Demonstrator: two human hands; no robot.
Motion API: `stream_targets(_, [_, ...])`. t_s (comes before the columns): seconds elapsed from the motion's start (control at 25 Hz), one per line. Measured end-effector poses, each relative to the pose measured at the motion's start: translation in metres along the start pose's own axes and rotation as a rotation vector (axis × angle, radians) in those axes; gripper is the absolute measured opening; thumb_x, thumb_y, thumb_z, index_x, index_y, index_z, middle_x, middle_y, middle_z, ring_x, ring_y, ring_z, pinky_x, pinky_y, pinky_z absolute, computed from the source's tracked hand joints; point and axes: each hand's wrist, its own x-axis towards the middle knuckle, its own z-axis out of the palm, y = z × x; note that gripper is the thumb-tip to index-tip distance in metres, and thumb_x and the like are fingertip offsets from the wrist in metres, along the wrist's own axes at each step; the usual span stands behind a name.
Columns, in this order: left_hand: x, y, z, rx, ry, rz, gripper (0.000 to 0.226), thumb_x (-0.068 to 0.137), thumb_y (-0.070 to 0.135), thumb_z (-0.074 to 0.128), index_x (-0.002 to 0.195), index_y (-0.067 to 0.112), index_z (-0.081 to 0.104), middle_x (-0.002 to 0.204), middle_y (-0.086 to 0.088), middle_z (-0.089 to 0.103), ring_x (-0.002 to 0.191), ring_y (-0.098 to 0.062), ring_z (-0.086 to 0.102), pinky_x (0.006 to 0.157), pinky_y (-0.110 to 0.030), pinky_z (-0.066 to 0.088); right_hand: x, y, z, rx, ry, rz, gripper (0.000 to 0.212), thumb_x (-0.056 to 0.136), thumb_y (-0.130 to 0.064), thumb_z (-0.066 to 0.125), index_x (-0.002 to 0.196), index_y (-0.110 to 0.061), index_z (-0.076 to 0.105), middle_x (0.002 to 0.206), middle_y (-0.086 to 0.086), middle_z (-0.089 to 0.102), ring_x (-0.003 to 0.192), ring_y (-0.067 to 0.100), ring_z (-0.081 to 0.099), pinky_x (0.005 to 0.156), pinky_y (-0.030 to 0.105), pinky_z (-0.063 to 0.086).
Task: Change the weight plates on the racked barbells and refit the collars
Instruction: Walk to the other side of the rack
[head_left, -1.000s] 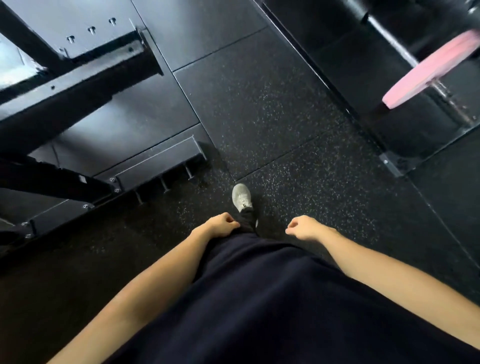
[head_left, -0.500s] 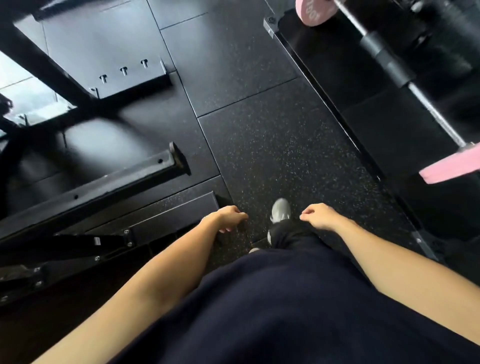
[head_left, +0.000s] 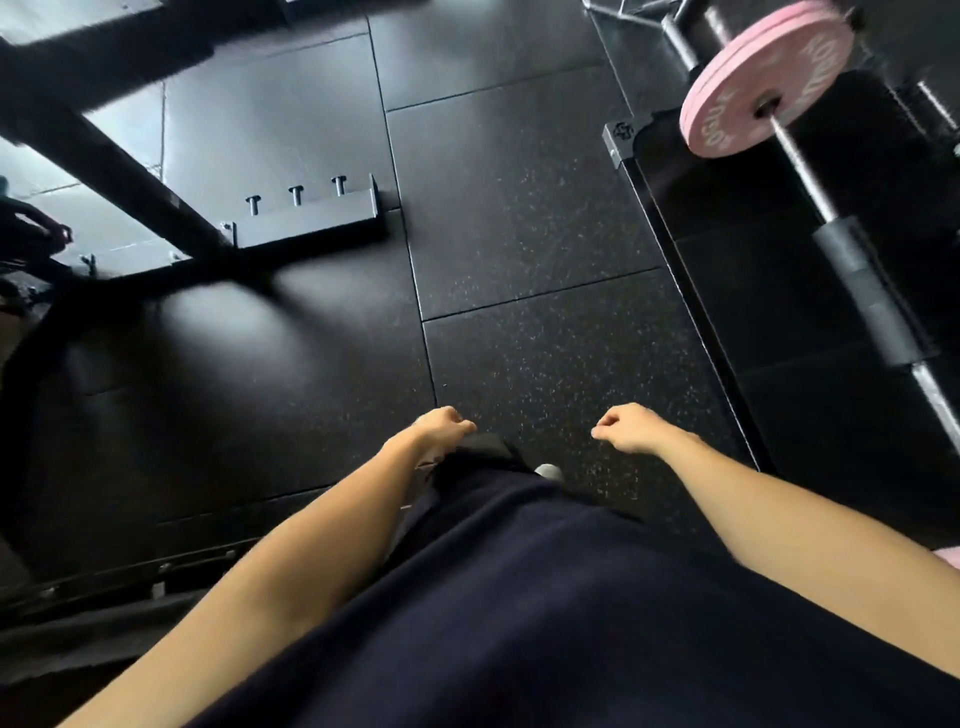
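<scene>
Round pink plates (head_left: 763, 78) on steel barbell (head_left: 802, 171); speckled rubber floor (head_left: 519, 234).

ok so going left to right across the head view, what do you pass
black rack frame → three steel pegs on its foot → left hand → right hand → pink weight plates on the barbell

Pink plates (head_left: 761, 78), blk speckled floor (head_left: 545, 218)

Both bare arms hang forward and down; the left hand (head_left: 440, 427) and right hand (head_left: 626, 427) hold nothing, fingers loosely curled, well apart.
</scene>
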Motion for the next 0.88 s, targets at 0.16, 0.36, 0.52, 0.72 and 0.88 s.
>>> stream_targets(0.16, [0.063, 0.039, -0.051, 0.049, -0.021, -0.055, 0.036, 0.092, 0.043, 0.053, 0.116, 0.018, 0.062, 0.126, -0.005, 0.062, 0.114, -0.022, 0.058, 0.096, -0.031, 0.045, 0.077, -0.045, -0.071, -0.053, -0.046, 0.004, 0.018, 0.089, -0.036, 0.062, 0.101, -0.023, 0.066, 0.114, 0.004, 0.067, 0.107, 0.023, 0.059, 0.093, 0.032, 0.045])
stream_targets(0.36, [0.177, 0.105, -0.161, 0.051, -0.096, -0.023, 0.034, 0.092, 0.045, 0.052, 0.115, 0.022, 0.061, 0.129, -0.001, 0.059, 0.118, -0.021, 0.055, 0.099, -0.032, 0.041, 0.193, -0.122, -0.17, -0.097, -0.068, 0.024, 0.024, 0.09, -0.036, 0.06, 0.109, -0.021, 0.066, 0.116, 0.003, 0.065, 0.105, 0.02, 0.057, 0.092, 0.031, 0.044])
stream_targets(0.52, [0.249, 0.169, -0.28, 0.036, -0.008, 0.023, 0.034, 0.095, 0.04, 0.049, 0.114, 0.015, 0.061, 0.123, -0.006, 0.063, 0.112, -0.024, 0.058, 0.089, -0.031, 0.043, 0.263, -0.195, -0.266, -0.079, 0.001, 0.013, 0.019, 0.09, -0.034, 0.06, 0.103, -0.022, 0.066, 0.11, 0.003, 0.067, 0.099, 0.021, 0.058, 0.087, 0.03, 0.044])
stream_targets(0.72, [0.328, 0.239, -0.394, -0.007, -0.068, 0.03, 0.022, 0.095, 0.039, 0.05, 0.102, 0.019, 0.055, 0.103, -0.004, 0.064, 0.092, -0.023, 0.061, 0.076, -0.03, 0.045, 0.345, -0.279, -0.363, -0.01, 0.027, 0.017, 0.017, 0.087, -0.031, 0.061, 0.1, -0.021, 0.067, 0.104, 0.002, 0.065, 0.101, 0.022, 0.057, 0.087, 0.03, 0.045])
stream_targets(0.88, [0.402, 0.283, -0.463, 0.001, -0.119, 0.005, 0.026, 0.091, 0.041, 0.052, 0.104, 0.019, 0.056, 0.094, -0.003, 0.062, 0.078, -0.021, 0.058, 0.067, -0.028, 0.044, 0.43, -0.333, -0.426, -0.032, -0.016, 0.002, 0.02, 0.089, -0.033, 0.061, 0.104, -0.02, 0.066, 0.108, 0.004, 0.066, 0.102, 0.022, 0.058, 0.087, 0.03, 0.044])
